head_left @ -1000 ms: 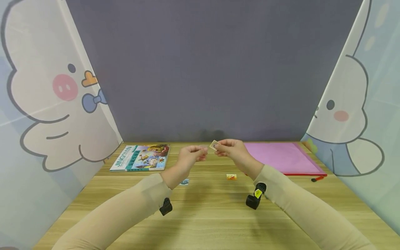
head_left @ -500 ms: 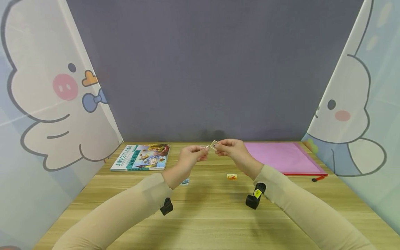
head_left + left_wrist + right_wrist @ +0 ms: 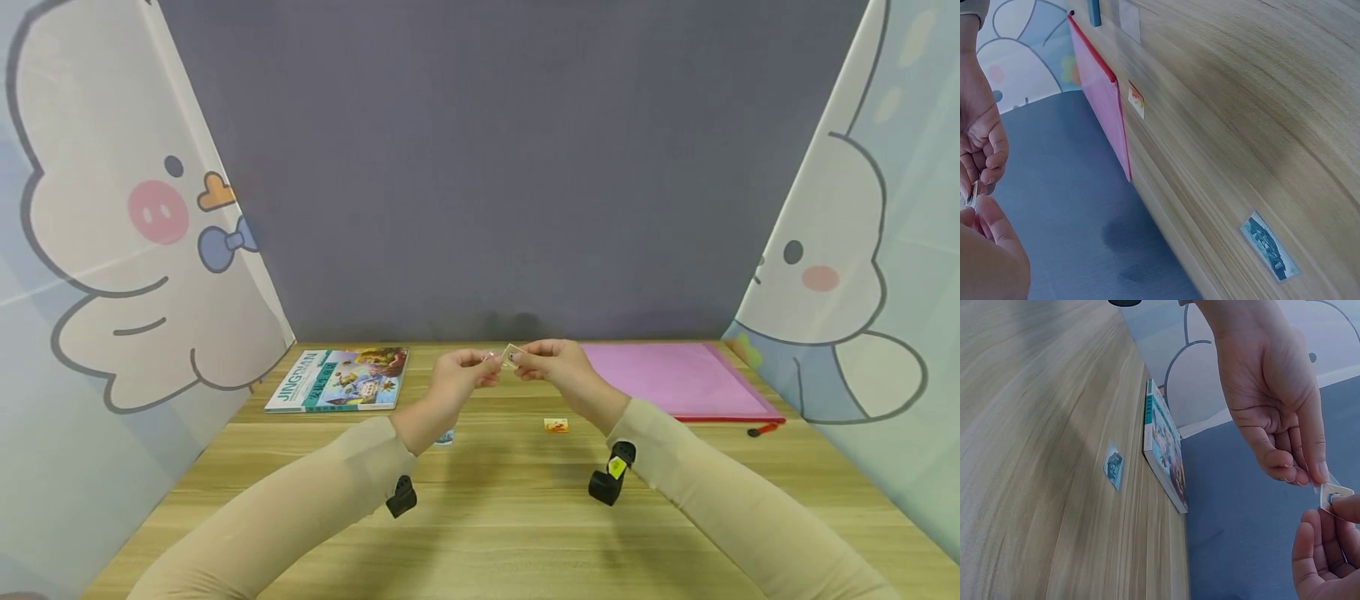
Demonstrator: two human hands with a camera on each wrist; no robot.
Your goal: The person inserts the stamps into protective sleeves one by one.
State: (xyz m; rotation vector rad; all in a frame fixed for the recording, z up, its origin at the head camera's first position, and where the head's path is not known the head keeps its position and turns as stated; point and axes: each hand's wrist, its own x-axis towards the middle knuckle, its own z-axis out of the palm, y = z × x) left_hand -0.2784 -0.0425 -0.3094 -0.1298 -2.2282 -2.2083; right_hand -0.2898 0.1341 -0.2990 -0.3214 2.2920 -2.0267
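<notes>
Both hands are raised over the far part of the table, fingertips almost meeting. My right hand (image 3: 561,368) pinches a small cream stamp (image 3: 1327,499) with a dark blue picture, partly covered by the thumb. Between the thumb and fingers of my left hand (image 3: 457,377) is a small clear plastic sleeve (image 3: 1333,479). The stamp's edge overlaps the sleeve; whether it sits inside cannot be made out. On the table below lie a blue-green stamp (image 3: 1269,245), seemingly in a clear sleeve, and an orange-yellow stamp (image 3: 556,426).
At the back left lies a picture book (image 3: 339,380). A pink pouch (image 3: 678,379) with a red zip edge lies at the back right. A dark grey panel (image 3: 510,167) rises behind the table, with cartoon-printed sheets (image 3: 97,250) on both sides.
The right hand has brought the stamp slightly left and down, against the sleeve at the left fingertips. The left hand has hardly moved. The things on the table are unchanged.
</notes>
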